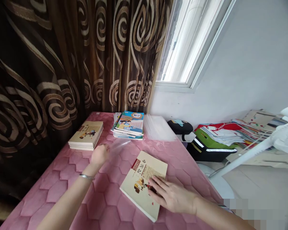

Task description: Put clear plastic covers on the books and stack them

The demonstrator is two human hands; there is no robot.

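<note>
My right hand lies flat on a cream paperback book, its fingers stretched over the lower right of the cover. The book rests face up and slanted on the pink quilted cover, with dark Chinese characters and small painted figures on its front. My left hand, a silver bracelet at its wrist, is closed at the edge of a clear plastic sheet that looks blurred. Just beyond that hand sits a stack of similar cream books.
Schoolbooks with a blue top cover are piled at the far edge, beside a stack of clear plastic covers. Patterned curtains hang behind. On the right are a white fan, a green-and-black bag and heaped papers.
</note>
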